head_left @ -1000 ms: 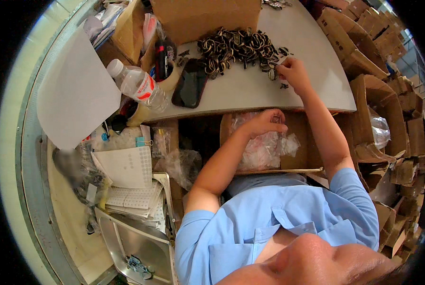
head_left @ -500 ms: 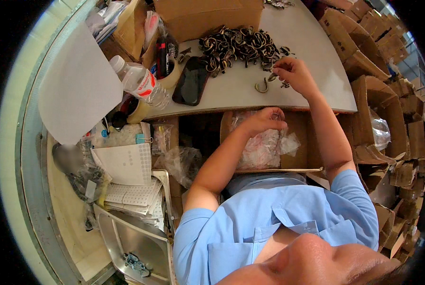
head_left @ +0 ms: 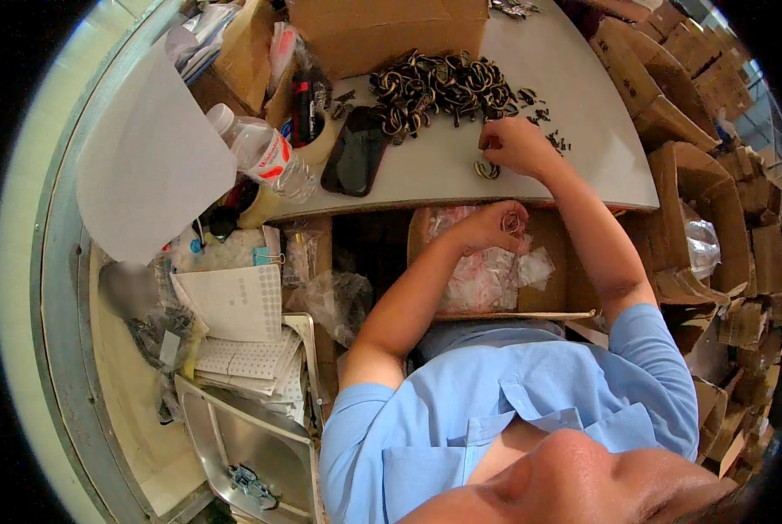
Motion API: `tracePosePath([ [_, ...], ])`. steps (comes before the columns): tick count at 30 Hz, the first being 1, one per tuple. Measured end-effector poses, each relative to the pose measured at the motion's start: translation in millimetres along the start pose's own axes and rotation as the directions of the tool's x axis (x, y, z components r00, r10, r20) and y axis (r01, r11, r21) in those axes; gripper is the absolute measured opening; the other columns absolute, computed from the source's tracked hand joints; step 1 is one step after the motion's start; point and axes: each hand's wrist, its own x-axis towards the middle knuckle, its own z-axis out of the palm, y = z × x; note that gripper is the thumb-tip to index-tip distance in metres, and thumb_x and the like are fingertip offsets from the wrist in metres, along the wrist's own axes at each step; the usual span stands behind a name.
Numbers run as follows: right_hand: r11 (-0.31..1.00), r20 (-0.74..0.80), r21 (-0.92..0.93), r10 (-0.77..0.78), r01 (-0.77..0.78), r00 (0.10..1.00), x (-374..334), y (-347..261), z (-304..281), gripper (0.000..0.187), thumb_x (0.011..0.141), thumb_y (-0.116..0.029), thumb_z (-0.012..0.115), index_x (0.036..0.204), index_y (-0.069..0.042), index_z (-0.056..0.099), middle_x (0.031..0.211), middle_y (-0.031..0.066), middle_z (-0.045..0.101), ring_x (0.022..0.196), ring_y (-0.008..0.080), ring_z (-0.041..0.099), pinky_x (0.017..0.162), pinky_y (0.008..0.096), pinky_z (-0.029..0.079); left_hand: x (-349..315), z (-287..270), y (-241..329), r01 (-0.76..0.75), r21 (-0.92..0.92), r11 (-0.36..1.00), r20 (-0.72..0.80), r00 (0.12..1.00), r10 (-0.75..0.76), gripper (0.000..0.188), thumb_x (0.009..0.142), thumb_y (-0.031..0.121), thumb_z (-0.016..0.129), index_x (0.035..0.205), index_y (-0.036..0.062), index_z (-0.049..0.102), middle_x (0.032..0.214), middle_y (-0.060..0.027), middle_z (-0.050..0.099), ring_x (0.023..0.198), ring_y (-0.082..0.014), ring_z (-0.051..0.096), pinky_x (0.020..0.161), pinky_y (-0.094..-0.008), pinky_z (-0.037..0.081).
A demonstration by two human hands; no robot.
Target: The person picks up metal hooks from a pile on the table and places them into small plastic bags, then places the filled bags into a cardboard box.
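A heap of curved black-and-gold metal pieces (head_left: 443, 87) lies on the white table. My right hand (head_left: 518, 147) is over the table just in front of it, thumb and fingers closed in a pinch. What they grip, if anything, is hidden. Right beneath its fingertips lie a few of the same curved pieces (head_left: 487, 169), grouped together. Lower, over an open cardboard box under the table edge, my left hand (head_left: 493, 229) has its fingers curled round what looks like a small clear plastic bag, mostly hidden. More clear plastic bags (head_left: 483, 284) fill that box.
A black phone (head_left: 354, 150), a plastic bottle (head_left: 273, 162) and a tape roll (head_left: 319, 140) stand left of the heap. Small dark bits (head_left: 559, 141) lie to its right. A large carton (head_left: 387, 35) is behind; more cartons (head_left: 697, 218) line the right. Paper sheets (head_left: 234, 301) lie at left.
My right hand has moved left and slightly nearer, over the loose curved pieces; more of them now lie together there. My left hand stays over the box, turned slightly.
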Motion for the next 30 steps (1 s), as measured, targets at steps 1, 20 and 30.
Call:
tracePosePath([
  [1,0.978,-0.049,0.209,-0.017,0.027,0.999,-14,-7,-6,0.021,0.070,-0.016,0.069,0.087,-0.004,0.065,0.081,0.0121,0.066,0.075,0.0262,0.064,0.069,0.0356,0.050,-2,-2,-1,0.003,-0.004,1.000,-0.007,1.000,-0.003,0.041,0.068,0.006,0.077,0.100,0.0062,0.051,0.087,-0.0005,0.055,0.078,-0.0097,0.051,0.073,-0.0257,0.046],
  [20,0.958,-0.420,0.087,-0.213,0.272,0.882,-144,0,35,0.011,0.067,-0.009,0.065,0.076,-0.007,0.060,0.077,0.0095,0.060,0.071,0.0277,0.060,0.060,0.0377,0.049,5,34,-4,-0.138,0.346,0.928,-0.140,0.971,0.196,0.049,0.072,0.001,0.069,0.115,0.0069,0.046,0.101,-0.0029,0.054,0.095,-0.0122,0.051,0.082,-0.0271,0.044],
  [30,0.893,-0.209,0.265,-0.315,0.364,0.926,-154,15,14,0.017,0.069,-0.003,0.066,0.086,-0.006,0.064,0.110,0.0122,0.046,0.105,0.0305,0.044,0.087,0.0380,0.041,-2,35,8,-0.147,0.216,0.965,0.063,0.989,0.137,0.064,0.073,-0.002,0.062,0.130,0.0062,0.033,0.122,-0.0050,0.043,0.107,-0.0129,0.044,0.089,-0.0296,0.041],
])
